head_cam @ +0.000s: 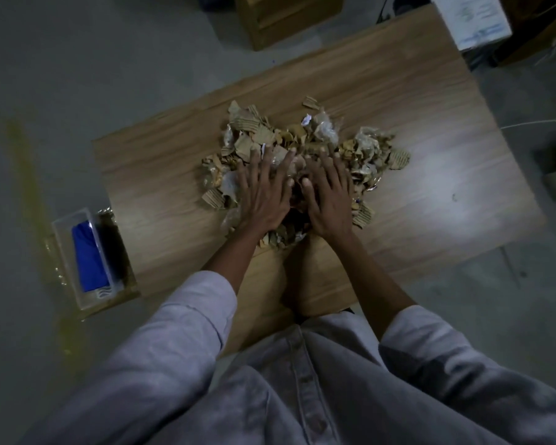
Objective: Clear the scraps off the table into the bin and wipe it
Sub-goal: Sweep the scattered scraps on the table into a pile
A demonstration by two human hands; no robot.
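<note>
Head view: pile of torn tan cardboard and crinkled clear plastic scraps [270, 136] at centre of light wooden table [430, 187], long axis running left-right across table

Left hand [264, 197] and right hand [326, 200] side by side, flat on pile's near half, fingers spread and straight, pointing away from body; bulk of scraps beyond and outboard of fingertips; both hands equally near

Clear plastic box [100, 295] with blue cloth [87, 252] at table's near-left corner, left hand's side

Bin not clearly made out
</note>
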